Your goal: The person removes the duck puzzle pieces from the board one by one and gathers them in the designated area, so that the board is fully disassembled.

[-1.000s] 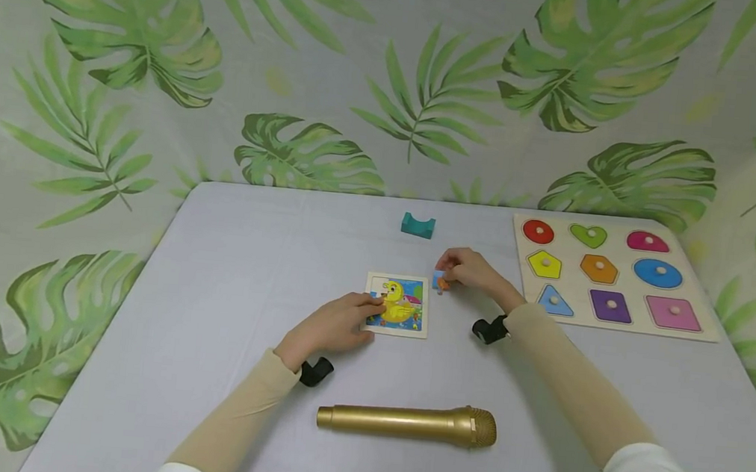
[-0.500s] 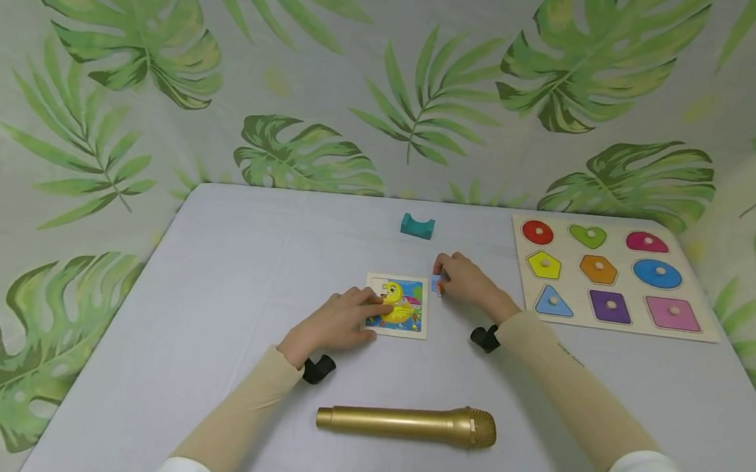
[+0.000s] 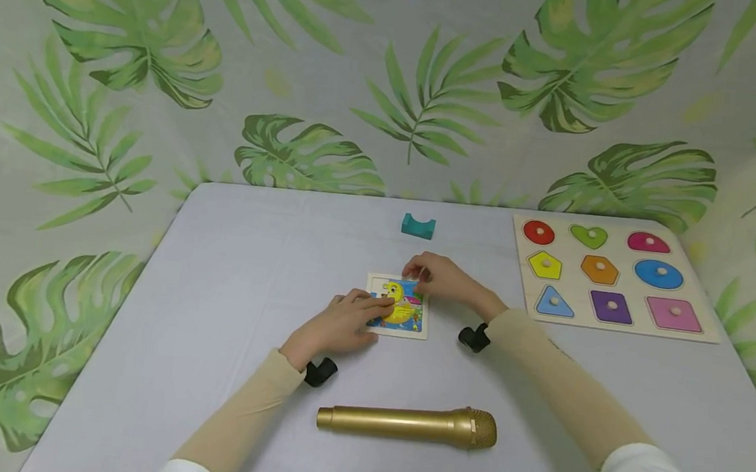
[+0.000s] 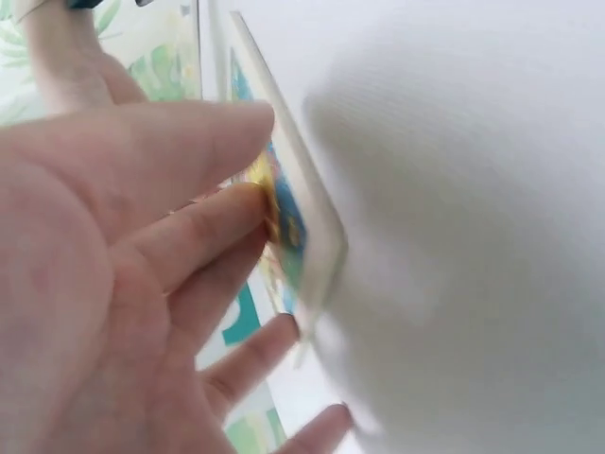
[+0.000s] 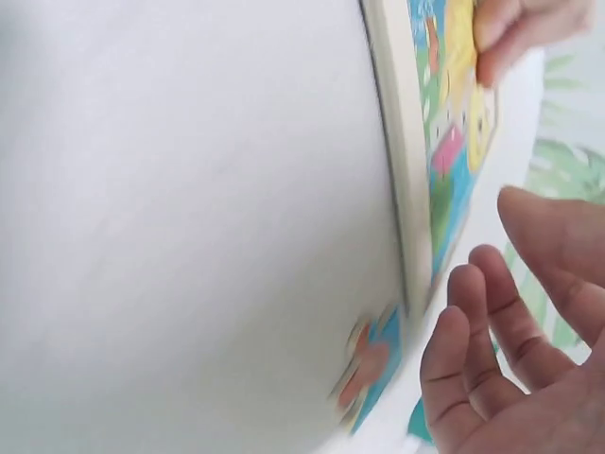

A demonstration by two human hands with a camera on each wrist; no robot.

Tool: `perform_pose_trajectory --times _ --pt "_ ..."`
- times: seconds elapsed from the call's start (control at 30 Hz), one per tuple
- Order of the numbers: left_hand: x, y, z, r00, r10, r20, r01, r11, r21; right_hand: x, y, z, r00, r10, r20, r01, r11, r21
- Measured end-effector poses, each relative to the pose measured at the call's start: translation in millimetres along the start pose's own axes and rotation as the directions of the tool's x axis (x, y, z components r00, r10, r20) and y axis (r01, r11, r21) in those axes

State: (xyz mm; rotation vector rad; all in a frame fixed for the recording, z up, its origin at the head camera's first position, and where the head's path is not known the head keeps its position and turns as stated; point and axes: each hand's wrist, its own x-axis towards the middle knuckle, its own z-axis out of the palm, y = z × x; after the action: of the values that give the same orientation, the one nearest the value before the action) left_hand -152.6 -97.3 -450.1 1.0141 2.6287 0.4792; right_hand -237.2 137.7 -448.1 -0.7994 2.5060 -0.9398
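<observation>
A small square jigsaw puzzle (image 3: 416,318) with a yellow duck picture lies in a pale wooden frame mid-table. Its upper left corner shows a bare pale patch. My left hand (image 3: 339,324) rests on the puzzle's left side, fingers extended over the picture. Above the upper right corner hovers my right hand (image 3: 445,278), its fingers loosely bent and nothing seen between them. In the right wrist view, a loose blue and orange puzzle piece (image 5: 371,369) lies on the cloth beside the frame; the right hand hides it in the head view.
A gold microphone (image 3: 405,423) lies nearest the person. At the right stands a flat shape-puzzle board (image 3: 567,312) with knobbed coloured pieces. A teal arch-cut block (image 3: 418,227) is near the back edge, before a leaf-print cloth (image 3: 326,59).
My right hand has moved left, from the loose puzzle piece to above the puzzle's upper right corner. It has let go of that piece. The left hand slid slightly right on the picture.
</observation>
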Motion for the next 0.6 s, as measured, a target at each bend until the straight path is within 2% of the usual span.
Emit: perform_pose_trajectory --times 0.13,0.3,0.47,0.6 --pt "0.6 -3.8 0.1 1.000 0.021 -0.019 -0.020 0.999 0.031 8.6 -9 9 0.997 -0.005 0.073 0.012 0.995 -0.096" --pt "1.6 -10.1 1.6 0.997 0.055 -0.047 -0.052 0.997 0.048 13.5 -16 16 0.996 0.013 0.093 0.001 0.988 -0.154" --pt "2.4 -14.3 2.3 0.996 0.072 -0.052 -0.070 0.997 0.044 14.4 -17 20 0.995 0.044 0.092 -0.030 0.989 -0.146" --pt "2.8 -13.8 1.6 0.997 0.059 -0.042 -0.058 0.998 0.039 14.2 -17 21 0.996 0.040 0.083 -0.030 0.992 -0.120"
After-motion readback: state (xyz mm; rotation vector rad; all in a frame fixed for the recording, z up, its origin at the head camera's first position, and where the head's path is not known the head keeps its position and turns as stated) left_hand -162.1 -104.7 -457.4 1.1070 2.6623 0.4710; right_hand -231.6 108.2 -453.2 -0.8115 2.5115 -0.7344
